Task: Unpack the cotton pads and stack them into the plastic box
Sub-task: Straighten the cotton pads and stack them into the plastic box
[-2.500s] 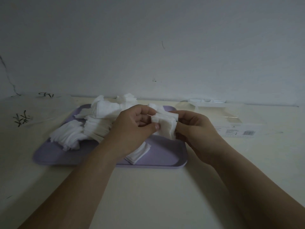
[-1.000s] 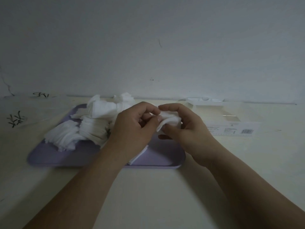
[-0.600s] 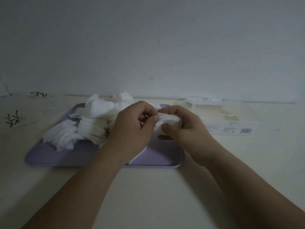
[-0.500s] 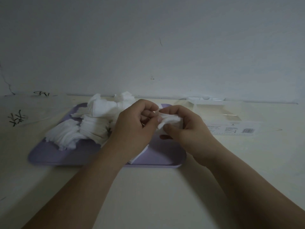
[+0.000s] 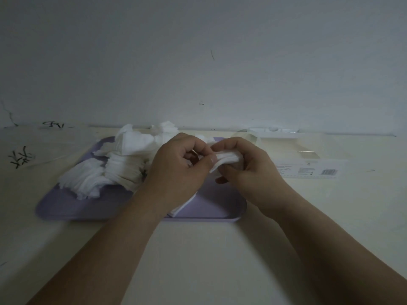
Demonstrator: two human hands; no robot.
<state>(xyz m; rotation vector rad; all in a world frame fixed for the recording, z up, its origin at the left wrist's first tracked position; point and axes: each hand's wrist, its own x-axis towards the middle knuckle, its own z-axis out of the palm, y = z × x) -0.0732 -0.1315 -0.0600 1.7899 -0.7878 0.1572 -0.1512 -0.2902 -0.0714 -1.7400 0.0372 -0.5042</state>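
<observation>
**Two hands pinch cotton pads above a tray**

Dim light blurs the detail. The clear plastic box [image 5: 308, 155], at the right, barely shows against the table. The left hand [image 5: 176, 164] hides most of one pad lying on the lilac tray [image 5: 209, 208]. A small stack of cotton pads [image 5: 226, 160] sits between both hands. The right hand [image 5: 246, 170] curls its fingers over the stack with its thumb beneath, and the left thumb pinches the stack's near edge.

The left hand [image 5: 176, 170] hides most of a pad stack [image 5: 181, 206], and the box label [image 5: 308, 170] is unreadably small
</observation>
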